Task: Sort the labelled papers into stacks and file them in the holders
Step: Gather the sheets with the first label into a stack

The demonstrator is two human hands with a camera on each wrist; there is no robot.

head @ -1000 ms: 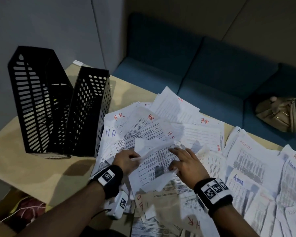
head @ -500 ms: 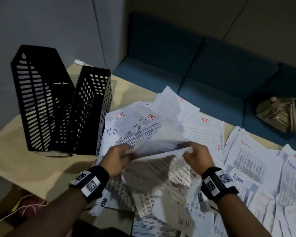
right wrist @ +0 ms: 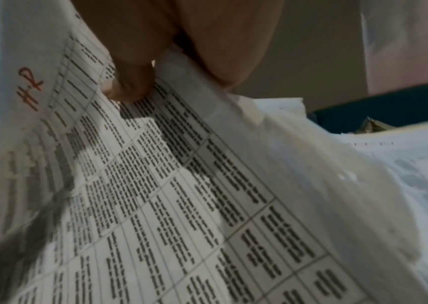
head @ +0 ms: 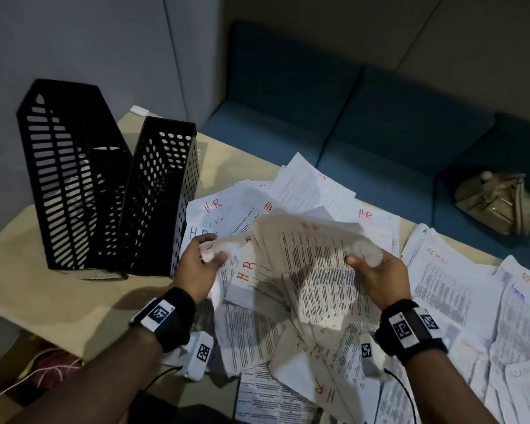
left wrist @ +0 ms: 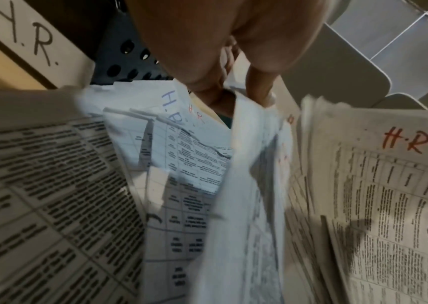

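Both hands grip a loose bundle of HR sheets [head: 315, 270] raised off the counter [head: 58, 289]: the left hand [head: 196, 267] pinches its left edge, the right hand [head: 377, 273] clamps its right edge between thumb and curled fingers [right wrist: 132, 78]. More HR papers [head: 288, 191] lie strewn beneath and behind the bundle, with Admin papers [head: 450, 286] spread to the right. Two black perforated holders [head: 104, 203] stand upright, touching, at the counter's left, just beside the HR spread.

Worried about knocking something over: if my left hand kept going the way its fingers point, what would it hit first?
Probably the HR papers lying on the table just past the left hand, not the perforated black holder, which stands off to its left; depth is unclear.
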